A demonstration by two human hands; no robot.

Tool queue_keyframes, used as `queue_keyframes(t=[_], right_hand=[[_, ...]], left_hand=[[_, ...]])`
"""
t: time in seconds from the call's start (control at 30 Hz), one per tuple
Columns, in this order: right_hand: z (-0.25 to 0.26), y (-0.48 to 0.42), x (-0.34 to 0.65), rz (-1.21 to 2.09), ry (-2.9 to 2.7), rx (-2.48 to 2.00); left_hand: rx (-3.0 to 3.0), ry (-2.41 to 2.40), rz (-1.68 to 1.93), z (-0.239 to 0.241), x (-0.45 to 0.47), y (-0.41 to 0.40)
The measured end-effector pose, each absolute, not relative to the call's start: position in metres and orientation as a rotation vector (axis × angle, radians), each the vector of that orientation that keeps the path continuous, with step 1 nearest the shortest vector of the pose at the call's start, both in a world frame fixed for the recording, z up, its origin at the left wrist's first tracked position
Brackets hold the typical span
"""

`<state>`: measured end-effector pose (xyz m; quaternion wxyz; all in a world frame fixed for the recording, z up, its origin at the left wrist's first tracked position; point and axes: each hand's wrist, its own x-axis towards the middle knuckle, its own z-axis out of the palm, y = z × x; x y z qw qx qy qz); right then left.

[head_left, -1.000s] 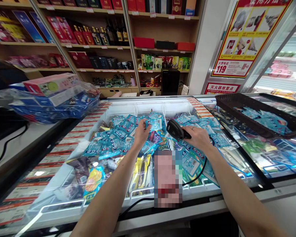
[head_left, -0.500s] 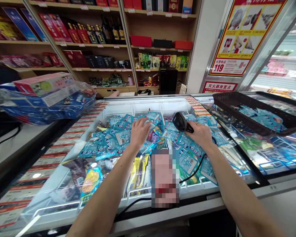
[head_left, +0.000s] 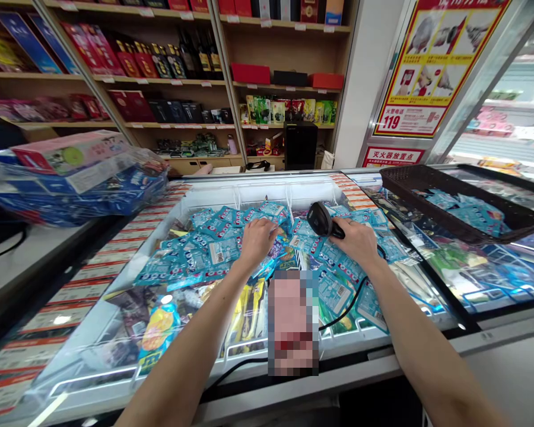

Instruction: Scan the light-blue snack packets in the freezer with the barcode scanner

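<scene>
Blue packets (head_left: 204, 255) heaped in the open freezer (head_left: 258, 188), head view: looks like the scanning step to me, agree?
– yep. left hand (head_left: 257, 237) lies on the heap, fingers curled down onto one packet, can't tell if it's pinched yet. right hand (head_left: 358, 240) is closed round the barcode scanner (head_left: 320, 218), nose aimed left over the pile. I reckon a packet wants lifting, barcode turned into that aim
</scene>
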<state>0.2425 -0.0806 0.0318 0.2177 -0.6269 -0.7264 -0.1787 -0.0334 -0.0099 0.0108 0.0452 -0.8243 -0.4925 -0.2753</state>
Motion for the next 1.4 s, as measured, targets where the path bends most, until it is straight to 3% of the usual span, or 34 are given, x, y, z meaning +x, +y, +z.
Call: queue_keyframes(t=[0.6,0.8,0.93,1.4], right_hand=[[0.031,-0.079,0.242,-0.483,-2.055,-1.685],[0.031,-0.080,0.240,-0.494,-2.053,-1.660],[0.029,-0.082,0.238,-0.512,-2.067,-1.666],[0.026,-0.084,0.231,-0.491,-2.184,-1.569]], left_hand=[[-2.511,-2.006,-0.915,0.002,0.019,0.023],[-2.520,-2.134,-1.378,0.004,-0.007,0.006],[-2.380,-2.074,-1.644,0.000,-0.026,-0.009],[-2.402,-1.883,-1.613,-0.001,-0.038,-0.008]])
